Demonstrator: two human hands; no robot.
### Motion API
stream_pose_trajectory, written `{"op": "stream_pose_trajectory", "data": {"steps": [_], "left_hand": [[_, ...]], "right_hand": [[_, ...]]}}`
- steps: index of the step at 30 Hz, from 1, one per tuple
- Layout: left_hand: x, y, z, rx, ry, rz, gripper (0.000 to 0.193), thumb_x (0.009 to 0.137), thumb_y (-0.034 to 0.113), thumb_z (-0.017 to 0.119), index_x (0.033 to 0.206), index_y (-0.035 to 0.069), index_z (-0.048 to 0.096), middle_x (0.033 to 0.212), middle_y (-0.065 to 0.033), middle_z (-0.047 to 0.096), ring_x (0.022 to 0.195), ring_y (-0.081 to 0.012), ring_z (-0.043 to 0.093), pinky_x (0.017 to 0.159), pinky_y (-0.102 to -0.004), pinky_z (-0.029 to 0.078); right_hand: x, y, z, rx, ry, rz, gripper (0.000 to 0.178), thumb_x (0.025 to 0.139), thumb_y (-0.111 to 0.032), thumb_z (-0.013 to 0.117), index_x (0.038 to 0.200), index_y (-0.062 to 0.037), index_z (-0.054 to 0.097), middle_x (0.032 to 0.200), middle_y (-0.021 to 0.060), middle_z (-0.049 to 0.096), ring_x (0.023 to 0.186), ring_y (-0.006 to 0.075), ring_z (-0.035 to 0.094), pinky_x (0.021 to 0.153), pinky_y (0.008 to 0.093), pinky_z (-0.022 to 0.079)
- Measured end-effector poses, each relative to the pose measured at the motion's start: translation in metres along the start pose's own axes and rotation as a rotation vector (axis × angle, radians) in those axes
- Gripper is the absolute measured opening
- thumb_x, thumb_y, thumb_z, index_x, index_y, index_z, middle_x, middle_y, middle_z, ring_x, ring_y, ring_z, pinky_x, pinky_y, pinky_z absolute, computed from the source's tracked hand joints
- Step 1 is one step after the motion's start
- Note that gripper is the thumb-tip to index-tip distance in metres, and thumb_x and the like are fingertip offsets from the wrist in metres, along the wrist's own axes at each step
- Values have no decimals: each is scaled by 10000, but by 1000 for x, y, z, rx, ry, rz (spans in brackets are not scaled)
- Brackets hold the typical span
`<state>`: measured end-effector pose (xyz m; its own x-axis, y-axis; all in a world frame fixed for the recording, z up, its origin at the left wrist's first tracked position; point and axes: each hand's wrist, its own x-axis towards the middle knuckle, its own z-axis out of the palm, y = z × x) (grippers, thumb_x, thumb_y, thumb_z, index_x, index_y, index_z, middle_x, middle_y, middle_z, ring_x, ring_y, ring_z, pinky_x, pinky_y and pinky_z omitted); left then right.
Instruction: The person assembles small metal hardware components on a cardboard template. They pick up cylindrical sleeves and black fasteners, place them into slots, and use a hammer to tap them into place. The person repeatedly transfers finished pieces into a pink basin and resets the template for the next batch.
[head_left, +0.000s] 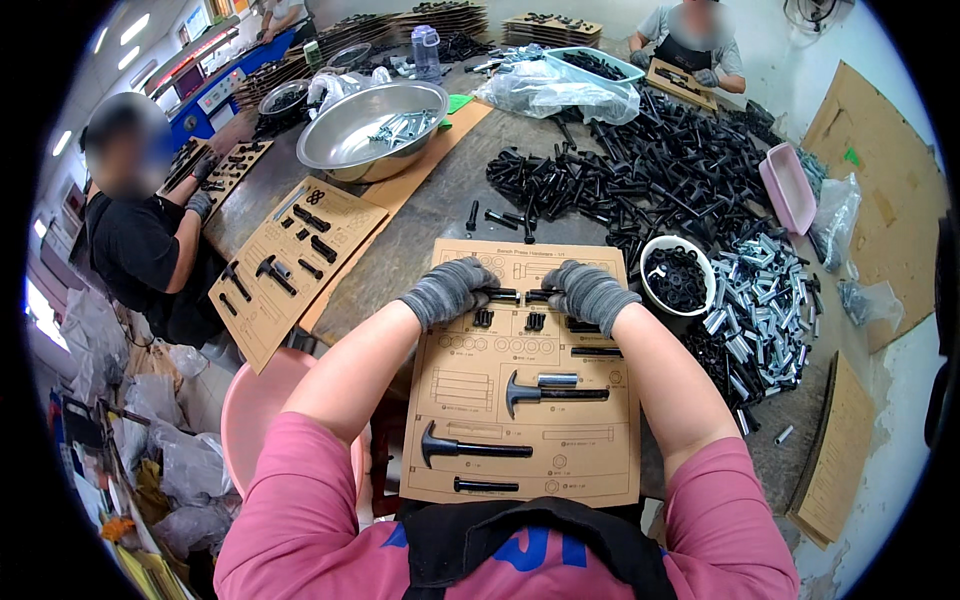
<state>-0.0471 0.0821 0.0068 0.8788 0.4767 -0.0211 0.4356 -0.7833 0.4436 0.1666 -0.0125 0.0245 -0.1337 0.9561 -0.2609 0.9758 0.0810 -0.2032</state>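
A brown cardboard sheet [480, 400] with printed part outlines lies in front of me. Over its upper part, my left hand [450, 292], in a grey glove, is closed on a black bolt [507, 296]. Opposite it, my grey-gloved right hand [592, 296] pinches another black bolt [540, 296]; the two bolts point toward each other. Small black bolts [484, 318] lie just below. Further down the sheet rest two black T-headed bars [560, 394] [480, 447], a silver sleeve [557, 379] and a black bolt [486, 486].
Heaped black bolts [640, 160] cover the table beyond. At right are a white bowl [652, 250] of black rings, silver sleeves [760, 310] and a pink tray [788, 190]. A steel basin [340, 140] and filled cardboard sheet [330, 225] stand left. Co-workers sit left and far right.
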Motion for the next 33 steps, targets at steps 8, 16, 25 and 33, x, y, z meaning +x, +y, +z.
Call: {"op": "stream_pose_trajectory", "data": {"steps": [8,16,25,33], "left_hand": [[-24,-10,-17,-63,264,-10,309,760,74,588,1068,80,562,967,-135,561,916,-269,540,789,-332,448],[-209,-51,-9,-312,594,-338,215,824,175,547,987,44,596,818,-88,595,694,-171,556,644,-277,457],[-392,-74,65,-126,-98,-1125,477,741,388,597,1154,159,529,1156,-104,535,1102,-267,480,942,-355,353],[-403,-95,155,451,113,-1087,800,603,544,653,1236,113,424,1210,-144,444,1087,-336,421,921,-445,330]], "right_hand": [[-16,3,-4,221,119,6,393,782,-314,569,1120,-117,532,1092,140,527,1027,302,511,884,365,406],[-70,10,11,511,427,-23,311,785,-178,583,1070,-59,550,1053,132,546,999,261,519,863,339,412],[-120,-6,40,881,377,-11,308,800,-173,577,1078,-46,535,966,48,543,749,104,503,623,223,435],[-149,-21,44,971,324,100,325,776,-201,614,1064,-64,549,872,2,541,607,55,454,520,188,372]]}}
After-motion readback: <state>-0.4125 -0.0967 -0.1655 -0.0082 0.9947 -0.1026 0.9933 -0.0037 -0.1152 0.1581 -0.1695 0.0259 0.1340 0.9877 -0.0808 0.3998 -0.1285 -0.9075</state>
